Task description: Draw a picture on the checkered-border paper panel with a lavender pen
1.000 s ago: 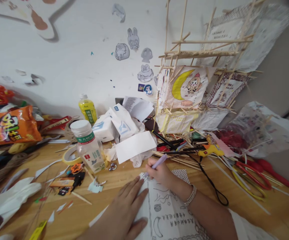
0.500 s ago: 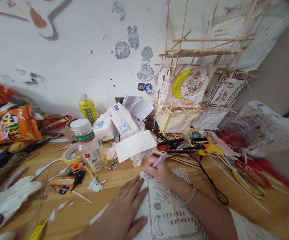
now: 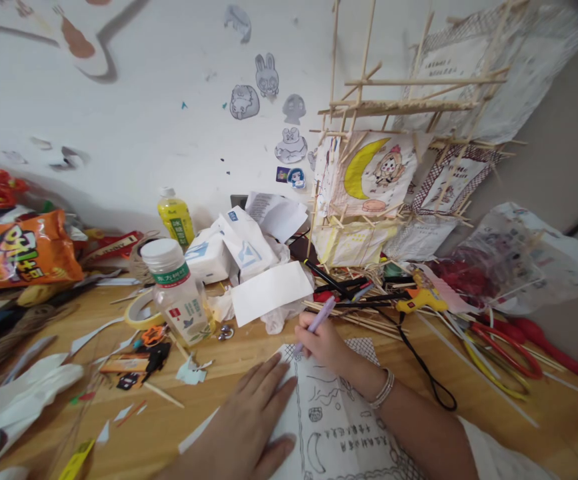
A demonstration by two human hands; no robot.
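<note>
A light purple pen (image 3: pixel 321 315) is pinched in my right hand (image 3: pixel 319 341), its lower end at the far edge of a white paper sheet (image 3: pixel 336 393). The sheet carries black line drawings, a crescent moon, handwritten characters and a crosshatched border. My left hand (image 3: pixel 256 410) lies flat with fingers stretched over the sheet's left part, covering some of it. A bracelet (image 3: pixel 383 389) circles my right wrist. Close beyond the pen are thin wooden sticks (image 3: pixel 363 318) and a blank white paper slip (image 3: pixel 272 293).
A stick frame (image 3: pixel 359 107) hung with drawn paper panels stands at the back right. Left of the hands are a clear bottle (image 3: pixel 176 293), a tape roll (image 3: pixel 141 310) and paper scraps. To the right lie a yellow glue gun (image 3: pixel 421 299) with its black cord and red-handled scissors (image 3: pixel 511 350).
My right hand has shifted slightly right with the pen, which stands a little more upright. My left hand and the sheet stay nearly the same.
</note>
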